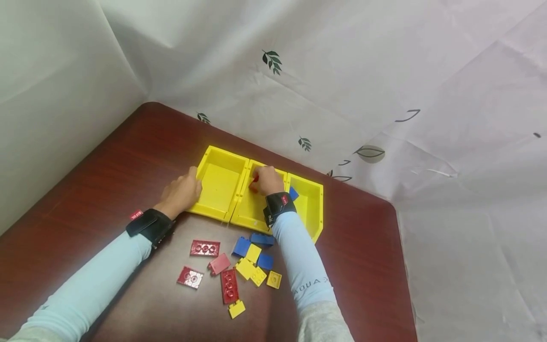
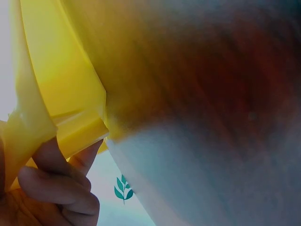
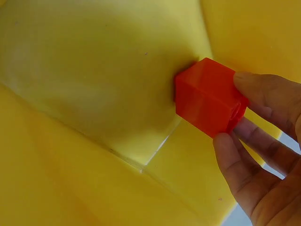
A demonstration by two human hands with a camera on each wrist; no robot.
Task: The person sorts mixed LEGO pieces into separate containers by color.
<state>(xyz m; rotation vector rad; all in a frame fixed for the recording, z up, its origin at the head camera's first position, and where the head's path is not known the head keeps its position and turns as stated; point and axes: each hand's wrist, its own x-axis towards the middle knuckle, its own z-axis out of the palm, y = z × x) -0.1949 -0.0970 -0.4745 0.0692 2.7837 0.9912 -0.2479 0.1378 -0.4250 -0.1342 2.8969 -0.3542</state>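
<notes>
Since the pinch is narrow, a gentle touch matters most

Where the dark red table (image 1: 363, 237) spreads out in the head view, a yellow tray (image 1: 218, 185) of three compartments lies near its far edge; take the tray as the clock's centre. At nine o'clock the left hand (image 1: 181, 190) grips the tray's outer side, its fingers curled at the edge; that hold should be firm yet light, so the tray neither slides nor tips. Inside the middle compartment (image 1: 252, 209), the right hand (image 1: 270, 179) has its fingers narrowed on a red block (image 3: 207, 96), pinching one end while the other sits low by the yellow surface; whether it touches cannot be told. Good handling here probably means a pinch on opposite sides, and fingers together until the block is fully supported, so it does not topple. Toward six o'clock, loose red bricks (image 1: 205, 248), blue bricks (image 1: 241, 247) and yellow bricks (image 1: 245, 268) lie on the table; at three o'clock a single blue brick (image 1: 293, 193) shows in the right compartment (image 1: 308, 202).
</notes>
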